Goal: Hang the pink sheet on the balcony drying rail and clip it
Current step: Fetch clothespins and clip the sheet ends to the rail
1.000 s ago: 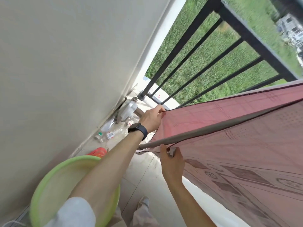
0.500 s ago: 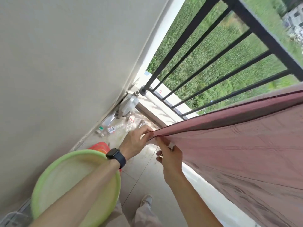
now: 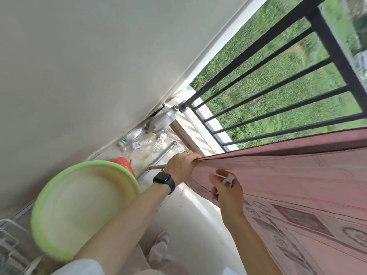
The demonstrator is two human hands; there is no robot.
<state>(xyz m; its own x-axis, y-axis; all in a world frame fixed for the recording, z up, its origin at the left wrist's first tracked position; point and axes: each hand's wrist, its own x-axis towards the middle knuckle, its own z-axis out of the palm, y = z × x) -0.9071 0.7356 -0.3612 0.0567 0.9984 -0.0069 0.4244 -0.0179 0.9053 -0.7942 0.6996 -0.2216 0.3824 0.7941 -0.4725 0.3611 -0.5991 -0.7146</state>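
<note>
Below the left hand (image 3: 181, 167), 1 green basin (image 3: 83, 209).

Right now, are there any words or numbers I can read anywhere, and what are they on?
None can be read.
Bottles on the floor: red and white labels, too blurred.
Watch: screen dark.
Pink sheet: printed patterns only, no letters I can make out.

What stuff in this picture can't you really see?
All in the head view:
- Drying rail: only its end shows; the pink sheet covers the rest.
- Small white thing in the right hand: fingers half hide it; maybe a clip.
- Sheet's far end: cut off by the picture's edge.
- Green basin: blurred.
- Bottles on the floor: labels too small.
</note>
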